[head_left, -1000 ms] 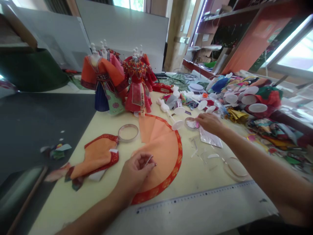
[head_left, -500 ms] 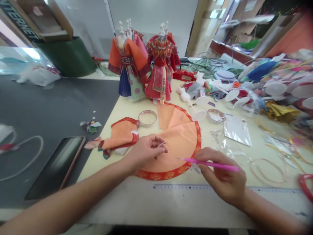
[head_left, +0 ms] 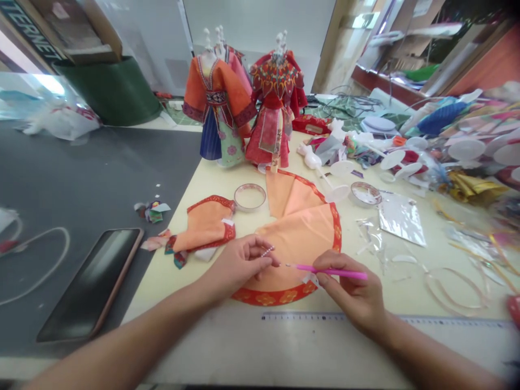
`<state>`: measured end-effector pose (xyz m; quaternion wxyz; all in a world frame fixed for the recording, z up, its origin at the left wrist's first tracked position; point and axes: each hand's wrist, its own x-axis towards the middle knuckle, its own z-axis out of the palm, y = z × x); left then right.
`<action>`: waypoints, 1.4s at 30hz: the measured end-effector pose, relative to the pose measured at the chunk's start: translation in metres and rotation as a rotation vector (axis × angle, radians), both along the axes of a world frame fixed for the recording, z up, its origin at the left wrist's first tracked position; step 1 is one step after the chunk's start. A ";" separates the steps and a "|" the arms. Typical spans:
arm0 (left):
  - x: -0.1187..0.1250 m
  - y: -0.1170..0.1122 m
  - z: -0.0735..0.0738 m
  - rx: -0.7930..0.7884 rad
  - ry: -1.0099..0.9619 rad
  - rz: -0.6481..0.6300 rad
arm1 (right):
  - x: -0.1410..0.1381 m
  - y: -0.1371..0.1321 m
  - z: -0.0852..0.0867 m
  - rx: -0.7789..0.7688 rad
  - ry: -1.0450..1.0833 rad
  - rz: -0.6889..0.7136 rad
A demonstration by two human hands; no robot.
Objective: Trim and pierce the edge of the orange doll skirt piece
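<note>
My left hand (head_left: 238, 264) pinches a short strip of small white beads (head_left: 267, 251) over an orange fan-shaped cloth with a red border (head_left: 304, 233). My right hand (head_left: 353, 295) grips a pink pen-like tool (head_left: 329, 270), its thin tip pointing left toward the beads. A scrap of clear tape hangs under my right fingers. A small orange garment piece (head_left: 203, 225) lies left of the cloth.
Two dressed doll mannequins (head_left: 219, 103) (head_left: 274, 103) stand at the back. A tape roll (head_left: 249, 196) and a second ring (head_left: 365, 193) lie near the cloth. A phone (head_left: 91, 281) rests on the dark mat. A ruler (head_left: 385, 319) runs along the front; fabric scraps and white stands crowd the right.
My right hand left the ring at the right and came back holding the pink tool, now closer to the beads. The camera tilted down and left.
</note>
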<state>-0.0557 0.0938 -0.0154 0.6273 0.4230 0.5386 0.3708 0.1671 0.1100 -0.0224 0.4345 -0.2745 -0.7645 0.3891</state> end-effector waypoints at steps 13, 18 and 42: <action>0.000 -0.002 -0.005 -0.039 -0.042 0.004 | -0.003 -0.001 0.000 0.140 -0.070 0.061; 0.000 -0.002 -0.005 -0.046 -0.048 0.006 | -0.004 0.000 -0.002 0.146 -0.080 0.064; -0.005 0.000 -0.004 0.022 0.136 -0.057 | -0.003 -0.002 0.004 0.084 -0.088 0.209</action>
